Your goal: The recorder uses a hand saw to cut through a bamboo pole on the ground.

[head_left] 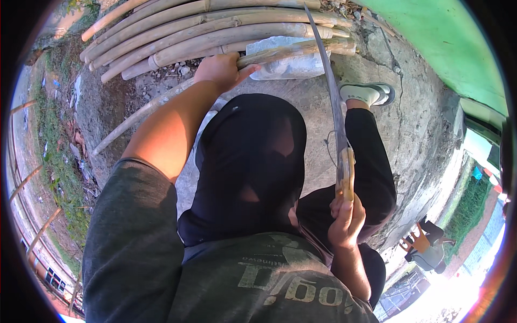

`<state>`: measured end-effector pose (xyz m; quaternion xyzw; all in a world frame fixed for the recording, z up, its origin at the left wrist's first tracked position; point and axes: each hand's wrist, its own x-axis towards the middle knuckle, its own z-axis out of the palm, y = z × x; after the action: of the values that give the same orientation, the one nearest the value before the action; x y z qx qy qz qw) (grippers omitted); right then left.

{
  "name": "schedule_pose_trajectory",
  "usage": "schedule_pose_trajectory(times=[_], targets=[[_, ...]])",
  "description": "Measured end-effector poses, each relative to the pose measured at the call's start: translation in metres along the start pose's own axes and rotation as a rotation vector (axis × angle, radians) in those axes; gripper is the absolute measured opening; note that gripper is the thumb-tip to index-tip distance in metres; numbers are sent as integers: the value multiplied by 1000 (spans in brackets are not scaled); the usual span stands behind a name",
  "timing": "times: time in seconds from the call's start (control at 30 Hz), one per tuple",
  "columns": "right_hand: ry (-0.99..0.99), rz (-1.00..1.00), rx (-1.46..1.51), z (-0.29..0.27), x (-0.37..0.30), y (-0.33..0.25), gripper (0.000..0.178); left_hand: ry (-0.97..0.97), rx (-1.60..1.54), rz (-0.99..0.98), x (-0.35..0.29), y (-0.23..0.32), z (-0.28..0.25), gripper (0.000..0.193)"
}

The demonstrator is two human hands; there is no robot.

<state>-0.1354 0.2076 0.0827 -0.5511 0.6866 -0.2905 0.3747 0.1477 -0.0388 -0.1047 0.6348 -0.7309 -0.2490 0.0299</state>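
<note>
My left hand (218, 71) is closed around a bamboo pole (283, 52), its thumb stretched along the pole. The pole slants up from the lower left, and its right part lies over a pale whitish block (285, 69). In my right hand (346, 225) is the wooden handle of a handsaw (335, 102), at the right of my lap. Its long, narrowing blade points away from me and crosses the pole's right part, tip beyond it. Whether the teeth touch the bamboo I cannot tell.
Several more bamboo poles (199, 27) lie side by side on the ground at the far side. My sandalled foot (369, 94) stands on cracked concrete, right of the blade. A green wall (452, 37) rises at far right. Another person (428, 250) sits at lower right.
</note>
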Motion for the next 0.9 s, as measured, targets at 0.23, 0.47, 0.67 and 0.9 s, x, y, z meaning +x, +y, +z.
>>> schedule_pose_trajectory(times=[0.23,0.47,0.67,0.9], targets=[[48,21,63,43,118,-4,43,12,16,3,-6,-3,5,74],[20,23,23,-4,-5,7,42,-59,0,-26,-5,5,-6,75],[49,74,150,25,92,6,39,-45,26,-8,-3,4,-3,76],[49,-143,-32,12,42,12,35,-146,-34,-79,4,3,-14,76]])
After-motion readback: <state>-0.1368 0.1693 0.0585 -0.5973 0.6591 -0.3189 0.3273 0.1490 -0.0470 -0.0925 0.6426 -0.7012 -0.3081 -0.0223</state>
